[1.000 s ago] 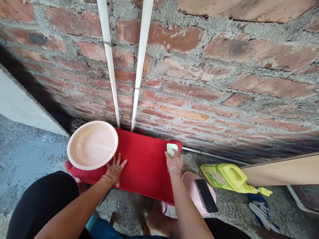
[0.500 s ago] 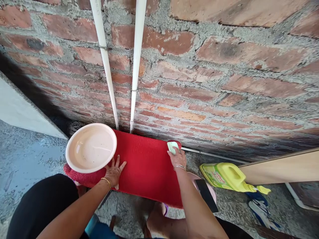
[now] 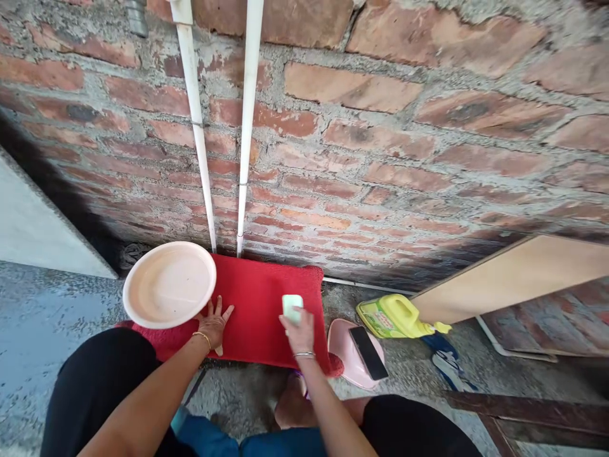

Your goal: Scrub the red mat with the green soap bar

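Observation:
My left hand lies flat on the red cloth, its fingers spread, close by the rim of a pale pink basin. That basin stands on the cloth's left end and appears to hold some water. Over the right half of the cloth, my right hand grips a pale green block with rounded corners. The block is about palm-sized and slightly blurred; whether it is soap or a brush I cannot tell. Its lower part is hidden by my fingers.
A phone rests on a pink plastic stool at the right. Beyond it lie a yellow detergent jug and blue-and-white slippers. A brick wall with white pipes rises behind. A wooden board leans at right.
My right hand has moved the pale green block from the cloth's far right corner toward its middle, nearer to me. My left hand stays on the cloth. The view has shifted right.

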{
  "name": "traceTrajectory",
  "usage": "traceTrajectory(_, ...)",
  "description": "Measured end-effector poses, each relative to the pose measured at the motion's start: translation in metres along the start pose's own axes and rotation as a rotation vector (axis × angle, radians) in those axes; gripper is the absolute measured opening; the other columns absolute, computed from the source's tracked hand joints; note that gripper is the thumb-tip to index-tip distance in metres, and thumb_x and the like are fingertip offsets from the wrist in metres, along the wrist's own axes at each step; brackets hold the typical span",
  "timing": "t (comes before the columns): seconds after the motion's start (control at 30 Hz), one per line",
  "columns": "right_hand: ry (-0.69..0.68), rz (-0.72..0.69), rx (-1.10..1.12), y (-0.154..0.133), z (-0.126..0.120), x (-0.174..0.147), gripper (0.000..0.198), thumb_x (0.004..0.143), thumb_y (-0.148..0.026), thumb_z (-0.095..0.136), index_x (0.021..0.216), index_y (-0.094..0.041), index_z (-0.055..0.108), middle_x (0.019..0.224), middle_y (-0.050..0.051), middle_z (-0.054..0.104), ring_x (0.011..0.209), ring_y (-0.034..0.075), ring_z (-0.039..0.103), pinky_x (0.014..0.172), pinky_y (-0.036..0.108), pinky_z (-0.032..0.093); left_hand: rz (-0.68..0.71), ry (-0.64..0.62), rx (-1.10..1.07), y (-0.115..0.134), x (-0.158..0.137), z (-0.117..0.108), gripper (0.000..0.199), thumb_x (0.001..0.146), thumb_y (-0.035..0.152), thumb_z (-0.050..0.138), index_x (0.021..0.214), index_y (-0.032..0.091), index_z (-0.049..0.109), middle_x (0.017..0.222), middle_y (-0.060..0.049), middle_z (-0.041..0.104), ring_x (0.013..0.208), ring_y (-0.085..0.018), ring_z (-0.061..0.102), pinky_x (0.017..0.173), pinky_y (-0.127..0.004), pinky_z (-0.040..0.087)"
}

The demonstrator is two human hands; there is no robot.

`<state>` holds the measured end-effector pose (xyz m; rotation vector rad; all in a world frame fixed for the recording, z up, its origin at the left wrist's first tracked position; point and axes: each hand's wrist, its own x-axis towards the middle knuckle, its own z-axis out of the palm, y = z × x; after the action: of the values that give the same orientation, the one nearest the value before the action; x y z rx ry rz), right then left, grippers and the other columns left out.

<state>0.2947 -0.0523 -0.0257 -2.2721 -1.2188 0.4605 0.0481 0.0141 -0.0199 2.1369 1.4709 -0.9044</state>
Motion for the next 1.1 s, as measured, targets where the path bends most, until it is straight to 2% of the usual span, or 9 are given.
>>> traceTrajectory(0.13, -0.271, -0.313, -0.146, -0.038, 0.035, -0.056, 0.036, 0.067, -0.033, 0.068, 0.103, -0.028, 0.062, 0.103, 0.003, 0.054, 0.089, 0.019, 0.055, 0.08, 0.028, 0.042, 0.0, 0.021, 0.007, 0.0, -0.007, -0.004, 0.147, 0.033, 0.044, 0.089, 0.145, 0.036, -0.006, 0.151, -0.017, -0.022, 0.134, -0.052, -0.013, 0.086, -0.081, 0.026)
traceTrajectory(0.23, -0.317, -0.368, -0.289, -0.037, 0.04, -0.069, 0.042, 0.066, -0.029, 0.067, 0.107, -0.03, 0.061, 0.101, 0.004, 0.055, 0.089, 0.02, 0.055, 0.078, 0.029, 0.041, 0.0, 0.019, 0.008, 0.0, -0.01, -0.006, 0.146, 0.034, 0.044, 0.089, 0.145, 0.036, -0.005, 0.151, -0.017, -0.021, 0.135, -0.051, -0.012, 0.085, -0.079, 0.03)
traceTrajectory(0.37, -0.228, -0.216, -0.351, 0.003, 0.007, -0.053, 0.046, 0.064, -0.028, 0.068, 0.109, -0.027, 0.06, 0.104, 0.005, 0.054, 0.091, 0.022, 0.056, 0.081, 0.031, 0.042, 0.005, 0.016, -0.013, -0.001, -0.009, -0.006, 0.147, 0.033, 0.044, 0.089, 0.145, 0.037, -0.006, 0.152, -0.016, -0.021, 0.136, -0.051, -0.012, 0.085, -0.078, 0.032)
traceTrajectory(0.57, 0.106, 0.418, -0.195, 0.066, -0.051, -0.028, 0.053, 0.069, -0.043, 0.066, 0.115, -0.021, 0.051, 0.096, 0.005, 0.056, 0.08, 0.022, 0.058, 0.075, 0.034, 0.047, 0.024, 0.028, -0.036, -0.003, -0.008, -0.004, 0.15, 0.03, 0.047, 0.089, 0.146, 0.036, -0.005, 0.153, -0.017, -0.02, 0.135, -0.053, -0.013, 0.084, -0.079, 0.031)
traceTrajectory(0.67, 0.109, 0.361, -0.18, 0.058, -0.043, -0.035, 0.057, 0.069, -0.043, 0.065, 0.119, -0.02, 0.049, 0.1, 0.008, 0.056, 0.086, 0.023, 0.059, 0.078, 0.034, 0.047, 0.022, 0.039, -0.032, -0.004, -0.006, -0.001, 0.149, 0.03, 0.043, 0.089, 0.146, 0.037, -0.005, 0.153, -0.015, -0.019, 0.135, -0.052, -0.012, 0.086, -0.079, 0.029)
traceTrajectory(0.8, -0.145, 0.041, -0.199, 0.019, -0.008, -0.057, 0.054, 0.069, -0.037, 0.067, 0.12, -0.026, 0.052, 0.107, 0.006, 0.054, 0.091, 0.021, 0.059, 0.081, 0.03, 0.045, 0.019, 0.045, -0.022, -0.005, -0.003, 0.002, 0.148, 0.032, 0.042, 0.089, 0.145, 0.038, -0.006, 0.154, -0.014, -0.019, 0.135, -0.052, -0.013, 0.086, -0.079, 0.029)
traceTrajectory(0.87, -0.222, -0.039, -0.26, 0.008, 0.0, -0.063, 0.054, 0.067, -0.035, 0.069, 0.119, -0.029, 0.054, 0.108, 0.005, 0.053, 0.095, 0.021, 0.058, 0.083, 0.03, 0.044, 0.015, 0.038, -0.017, -0.005, -0.003, 0.001, 0.147, 0.033, 0.042, 0.089, 0.145, 0.038, -0.006, 0.153, -0.014, -0.02, 0.136, -0.052, -0.013, 0.086, -0.079, 0.029)
traceTrajectory(0.97, -0.175, 0.049, -0.31, 0.022, -0.014, -0.06, 0.053, 0.067, -0.033, 0.068, 0.118, -0.029, 0.055, 0.108, 0.004, 0.053, 0.094, 0.021, 0.059, 0.083, 0.031, 0.044, 0.017, 0.023, -0.021, -0.005, -0.005, -0.001, 0.148, 0.032, 0.043, 0.089, 0.145, 0.038, -0.007, 0.153, -0.014, -0.02, 0.135, -0.051, -0.014, 0.086, -0.079, 0.029)
traceTrajectory(1.1, -0.011, 0.454, -0.304, 0.067, -0.063, -0.046, 0.056, 0.073, -0.041, 0.062, 0.124, -0.023, 0.05, 0.105, 0.009, 0.055, 0.088, 0.024, 0.061, 0.076, 0.035, 0.046, 0.022, 0.01, -0.024, -0.005, -0.007, -0.005, 0.149, 0.031, 0.047, 0.088, 0.145, 0.037, -0.008, 0.153, -0.014, -0.021, 0.136, -0.051, -0.013, 0.088, -0.078, 0.028)
